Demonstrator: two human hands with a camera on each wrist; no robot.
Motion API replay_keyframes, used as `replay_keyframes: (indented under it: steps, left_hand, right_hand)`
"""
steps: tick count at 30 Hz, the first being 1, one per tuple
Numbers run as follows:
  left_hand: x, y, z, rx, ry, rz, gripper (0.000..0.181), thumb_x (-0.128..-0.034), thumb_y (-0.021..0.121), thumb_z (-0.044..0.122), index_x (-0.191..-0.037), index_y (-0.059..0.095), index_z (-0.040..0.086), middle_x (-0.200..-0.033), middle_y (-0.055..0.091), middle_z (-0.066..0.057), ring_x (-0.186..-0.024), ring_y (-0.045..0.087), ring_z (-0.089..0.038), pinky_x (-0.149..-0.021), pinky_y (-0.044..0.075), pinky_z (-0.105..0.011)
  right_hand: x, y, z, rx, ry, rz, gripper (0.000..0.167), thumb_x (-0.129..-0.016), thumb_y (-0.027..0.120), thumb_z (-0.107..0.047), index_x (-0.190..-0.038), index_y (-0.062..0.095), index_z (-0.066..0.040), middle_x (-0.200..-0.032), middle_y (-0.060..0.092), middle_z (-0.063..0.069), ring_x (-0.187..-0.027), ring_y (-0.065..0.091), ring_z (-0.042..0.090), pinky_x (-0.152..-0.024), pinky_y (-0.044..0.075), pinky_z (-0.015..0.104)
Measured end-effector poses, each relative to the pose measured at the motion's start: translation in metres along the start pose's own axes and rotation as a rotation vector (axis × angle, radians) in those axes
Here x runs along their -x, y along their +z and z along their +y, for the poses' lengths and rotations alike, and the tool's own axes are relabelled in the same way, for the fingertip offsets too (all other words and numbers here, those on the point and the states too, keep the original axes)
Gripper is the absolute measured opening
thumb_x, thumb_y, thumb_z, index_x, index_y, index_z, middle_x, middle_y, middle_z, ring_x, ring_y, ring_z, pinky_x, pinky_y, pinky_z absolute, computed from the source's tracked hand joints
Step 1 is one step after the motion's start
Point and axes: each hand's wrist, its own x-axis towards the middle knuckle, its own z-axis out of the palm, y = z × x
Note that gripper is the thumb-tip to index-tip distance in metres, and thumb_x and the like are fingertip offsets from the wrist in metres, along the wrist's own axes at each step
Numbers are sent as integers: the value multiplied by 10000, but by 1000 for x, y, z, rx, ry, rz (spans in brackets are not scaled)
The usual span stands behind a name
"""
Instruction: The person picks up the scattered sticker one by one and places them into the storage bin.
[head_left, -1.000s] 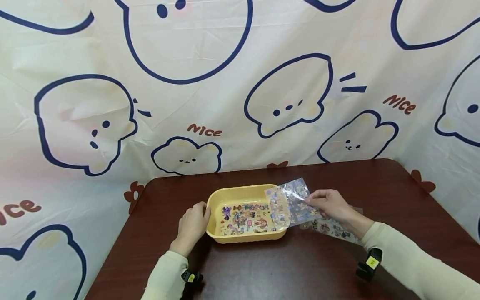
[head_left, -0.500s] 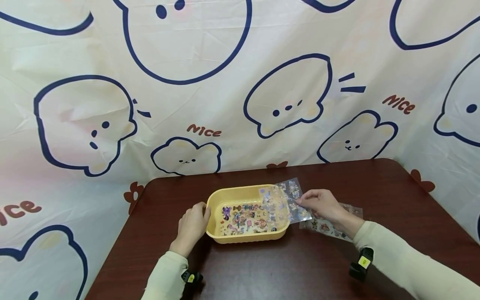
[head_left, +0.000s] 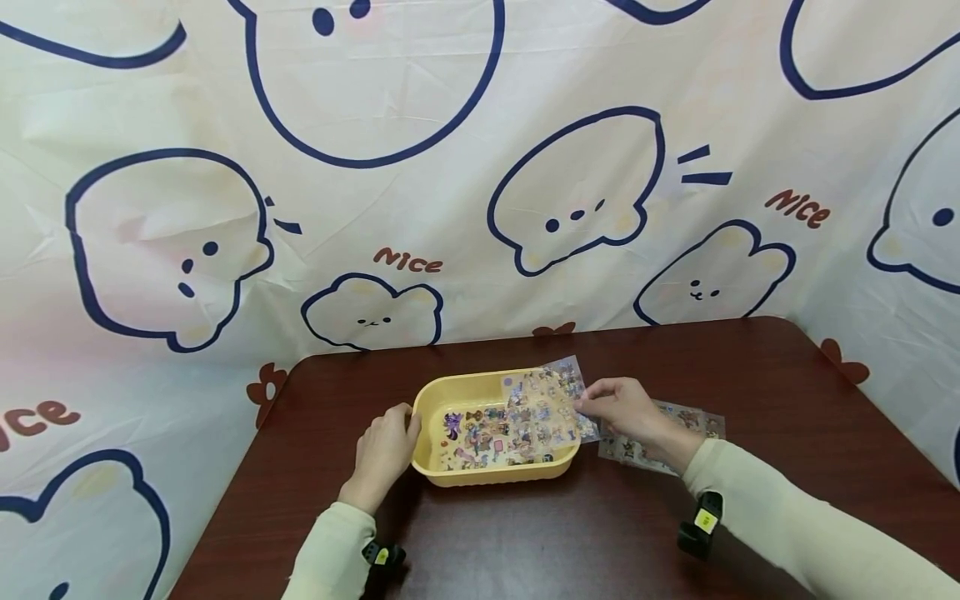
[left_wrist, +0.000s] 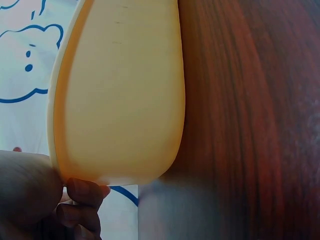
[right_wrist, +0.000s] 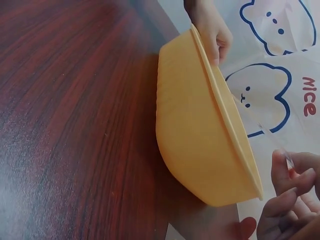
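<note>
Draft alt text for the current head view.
A person's right hand pinches a clear cartoon-printed sheet over the right end of a yellow tray, while the left hand holds its left end. Colorful cartoon prints show inside the tray, and another sheet lies beside it on the dark table.

Looking forward and down from the head, over table [head_left: 510,542] and backdrop [head_left: 450,208]. From each wrist, close and low at the yellow tray [head_left: 495,477], common to all three.
</note>
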Motion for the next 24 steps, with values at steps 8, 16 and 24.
replay_keyframes:
  steps: [8,16,24]
  left_hand:
    - [0,-2,1,1,4,-1,275,-1015,579,238,-1112,701,12,-923,742,-177,-679,664,-274,-574,496,-449]
    - [1,-1,0,1,1,-12,277,-1016,578,238,-1122,698,13,-944,742,-178,-700,671,-279,-582,499,-454]
    - [1,-1,1,2,8,-5,269,-1014,580,234,-1105,700,11,-925,739,-176,-681,663,-273,-571,494,-447]
  right_hand:
    - [-5,8,-2,-3,17,8,206,-940,716,-240,-982,690,-40,-543,449,-65,-465,337,86,-474,315,259]
    - [-11,17,-3,8,40,3,165,-931,725,-217,-938,710,-53,-585,533,-40,-469,367,88,-482,326,249]
    - [-16,23,-7,35,56,4,129,-924,725,-187,-897,708,-62,-641,658,-35,-438,331,84,-459,299,243]
